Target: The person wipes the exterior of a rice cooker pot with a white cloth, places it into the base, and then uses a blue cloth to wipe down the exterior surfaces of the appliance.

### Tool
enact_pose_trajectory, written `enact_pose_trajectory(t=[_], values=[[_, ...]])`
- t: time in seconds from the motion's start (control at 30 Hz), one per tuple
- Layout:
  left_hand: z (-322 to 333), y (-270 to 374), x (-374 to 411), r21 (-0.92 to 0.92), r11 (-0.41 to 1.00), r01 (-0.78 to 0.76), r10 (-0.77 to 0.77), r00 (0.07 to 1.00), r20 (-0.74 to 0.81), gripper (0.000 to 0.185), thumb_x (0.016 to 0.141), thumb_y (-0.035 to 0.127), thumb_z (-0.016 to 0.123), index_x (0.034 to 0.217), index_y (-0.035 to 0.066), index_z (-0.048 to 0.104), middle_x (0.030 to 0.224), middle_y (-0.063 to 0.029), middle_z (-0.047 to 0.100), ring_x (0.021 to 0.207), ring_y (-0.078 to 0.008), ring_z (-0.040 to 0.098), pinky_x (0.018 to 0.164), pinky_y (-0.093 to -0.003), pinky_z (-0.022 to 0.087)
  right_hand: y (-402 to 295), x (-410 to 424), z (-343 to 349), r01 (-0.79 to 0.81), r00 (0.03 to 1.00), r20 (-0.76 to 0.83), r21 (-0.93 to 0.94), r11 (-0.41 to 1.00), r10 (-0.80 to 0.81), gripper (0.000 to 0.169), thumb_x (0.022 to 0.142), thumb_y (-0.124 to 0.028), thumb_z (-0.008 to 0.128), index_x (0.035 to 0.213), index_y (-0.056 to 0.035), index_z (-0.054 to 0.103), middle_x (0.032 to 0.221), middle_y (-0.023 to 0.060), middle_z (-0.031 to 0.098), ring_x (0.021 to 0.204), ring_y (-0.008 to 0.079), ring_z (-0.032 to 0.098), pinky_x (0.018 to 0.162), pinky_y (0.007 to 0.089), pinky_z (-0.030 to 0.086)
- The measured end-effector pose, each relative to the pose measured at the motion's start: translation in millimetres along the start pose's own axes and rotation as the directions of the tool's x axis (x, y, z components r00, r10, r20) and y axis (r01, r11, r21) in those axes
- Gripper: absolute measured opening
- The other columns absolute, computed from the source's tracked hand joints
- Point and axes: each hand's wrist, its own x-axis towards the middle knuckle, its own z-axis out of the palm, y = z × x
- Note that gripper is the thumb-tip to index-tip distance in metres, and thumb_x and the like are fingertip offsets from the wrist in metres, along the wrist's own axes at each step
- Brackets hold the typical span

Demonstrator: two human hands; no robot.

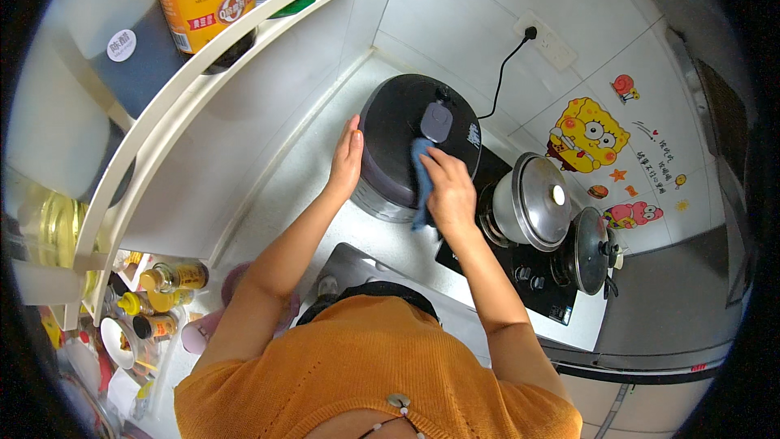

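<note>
A round electric pressure cooker (393,140) with a black lid and a silver band low on its side stands on the counter before me. On its lid sits a grey steam-valve cover (437,122). My right hand (450,186) presses a folded blue cloth (421,180) onto the front right part of the lid; part of the cloth hangs over the lid's edge. Against the cooker's left side rests my left hand (347,161), flat, with fingers together and nothing in its grasp.
Right of the cooker is a black gas hob (506,262) bearing a lidded pot (539,201) and a glass-lidded pan (591,250). A black cord (501,79) runs to a wall socket (545,39). At upper left, a white shelf rail (201,67) holds bottles; jars (183,275) crowd the lower left.
</note>
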Motion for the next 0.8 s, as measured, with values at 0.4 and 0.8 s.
enact_pose_trajectory(t=[0.4, 0.8], values=[[17.0, 4.9, 1.1, 0.28, 0.96, 0.022, 0.006, 0.995, -0.099, 0.055, 0.1, 0.033, 0.035, 0.138, -0.006, 0.031, 0.142, -0.0237, 0.034, 0.133, -0.0354, 0.031, 0.111, -0.0397, 0.022, -4.1, 7.9, 11.6, 0.022, 0.987, 0.154, 0.138, 0.99, -0.044, 0.063, 0.057, 0.004, 0.065, 0.119, -0.0065, 0.059, 0.127, 0.0091, 0.056, 0.117, 0.0271, 0.051, 0.096, 0.0379, 0.041], [22.4, 28.2, -2.4, 0.385, 0.923, -0.003, 0.046, 0.993, -0.104, 0.051, 0.098, 0.026, 0.041, 0.137, -0.005, 0.033, 0.138, -0.0228, 0.039, 0.128, -0.0343, 0.037, 0.109, -0.0389, 0.026, 146.5, 27.2, 21.2, -0.175, 0.981, 0.103, 0.096, 0.98, 0.165, 0.061, 0.059, 0.013, 0.055, 0.114, -0.0126, 0.065, 0.121, 0.003, 0.061, 0.106, 0.0275, 0.055, 0.088, 0.0377, 0.045]])
